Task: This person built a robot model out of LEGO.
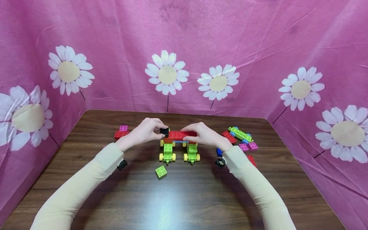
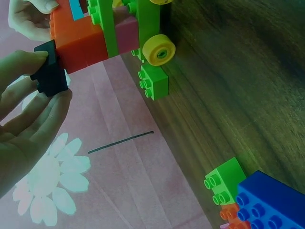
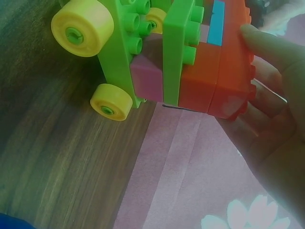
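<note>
Near the middle of the table stands a built toy of interlocking bricks, with a red brick layer (image 1: 176, 135) across two lime-green wheeled bases (image 1: 167, 156) with yellow wheels (image 3: 83, 28). My left hand (image 1: 149, 130) pinches a black brick (image 2: 50, 69) between thumb and fingers at the red layer's left end. In the left wrist view it meets the red bricks (image 2: 81, 40); whether it is joined cannot be told. My right hand (image 1: 203, 133) grips the red layer's right end, thumb on one side and fingers on the other. A light blue piece (image 3: 217, 21) shows under the red.
In front of the toy lies a loose lime-green brick (image 1: 161, 172). Red (image 1: 120, 134) and pink bricks (image 1: 123, 128) sit at the left. To the right are a lime-green wheeled base (image 1: 241, 134), pink bricks (image 1: 253, 146), red bricks (image 1: 229, 137) and a blue brick (image 1: 219, 152).
</note>
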Available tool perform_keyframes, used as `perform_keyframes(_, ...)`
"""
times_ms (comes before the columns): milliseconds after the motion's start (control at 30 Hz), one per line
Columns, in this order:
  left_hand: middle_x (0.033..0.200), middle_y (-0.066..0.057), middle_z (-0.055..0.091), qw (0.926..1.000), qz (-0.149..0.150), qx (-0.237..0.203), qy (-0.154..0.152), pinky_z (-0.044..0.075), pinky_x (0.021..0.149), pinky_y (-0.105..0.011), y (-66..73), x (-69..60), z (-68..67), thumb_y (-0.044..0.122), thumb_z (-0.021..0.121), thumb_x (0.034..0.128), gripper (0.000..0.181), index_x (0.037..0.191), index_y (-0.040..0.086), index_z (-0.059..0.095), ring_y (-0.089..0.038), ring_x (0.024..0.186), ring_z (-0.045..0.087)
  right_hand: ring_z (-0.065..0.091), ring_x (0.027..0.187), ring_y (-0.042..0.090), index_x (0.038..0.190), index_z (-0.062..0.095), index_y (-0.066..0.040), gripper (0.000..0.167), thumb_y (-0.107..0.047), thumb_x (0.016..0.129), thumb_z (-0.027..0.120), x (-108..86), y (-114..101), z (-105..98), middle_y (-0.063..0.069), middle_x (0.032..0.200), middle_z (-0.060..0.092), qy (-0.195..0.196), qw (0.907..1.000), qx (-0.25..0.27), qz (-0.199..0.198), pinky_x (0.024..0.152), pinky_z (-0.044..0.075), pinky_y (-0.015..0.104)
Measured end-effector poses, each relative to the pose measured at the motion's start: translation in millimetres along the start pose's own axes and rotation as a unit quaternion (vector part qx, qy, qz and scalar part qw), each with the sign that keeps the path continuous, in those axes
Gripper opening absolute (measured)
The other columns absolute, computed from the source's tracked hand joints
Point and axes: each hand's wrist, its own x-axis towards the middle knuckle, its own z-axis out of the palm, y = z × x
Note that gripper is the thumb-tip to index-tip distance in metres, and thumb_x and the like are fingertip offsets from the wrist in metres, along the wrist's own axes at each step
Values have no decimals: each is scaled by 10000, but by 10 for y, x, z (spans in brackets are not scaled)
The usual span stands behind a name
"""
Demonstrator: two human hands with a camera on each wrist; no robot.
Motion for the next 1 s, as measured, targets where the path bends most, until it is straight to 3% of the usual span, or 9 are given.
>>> perform_keyframes(200, 977, -101, 728, 9999, 66, 75, 85, 555, 674, -283, 6, -8, 5, 59, 775, 805, 314, 1113, 0, 745, -185, 786, 666, 685, 964, 119, 1203, 708, -101, 329, -279, 927, 700, 5, -11, -9, 48, 1151, 741, -67, 9999, -23, 99, 858, 576, 327)
perform_keyframes(500, 993, -126, 730, 9998, -148, -88, -133, 606, 764, -365, 15, 21, -9, 67, 773, 811, 306, 1105, -13, 743, -194, 831, 702, 677, 934, 114, 1200, 709, -96, 323, -264, 925, 704, -2, 16, 16, 51, 1143, 742, -34, 9999, 50, 91, 838, 581, 342)
perform_keyframes(733, 1020, -132, 733, 9986, -434, -151, -265, 578, 741, -342, 34, 30, -20, 90, 776, 819, 307, 1106, -13, 737, -207, 821, 673, 668, 901, 137, 1205, 704, -87, 327, -260, 927, 701, -6, 15, 26, 63, 1141, 741, -27, 9999, 92, 95, 813, 580, 373)
perform_keyframes(1000, 979, -108, 759, 9973, -612, -337, -224, 555, 732, -294, 16, 25, 1, 114, 775, 824, 296, 1097, 9, 734, -158, 804, 689, 642, 865, 95, 1197, 710, -101, 324, -261, 915, 716, 0, 9, 16, 40, 1130, 743, -19, 9998, 79, 181, 786, 548, 274)
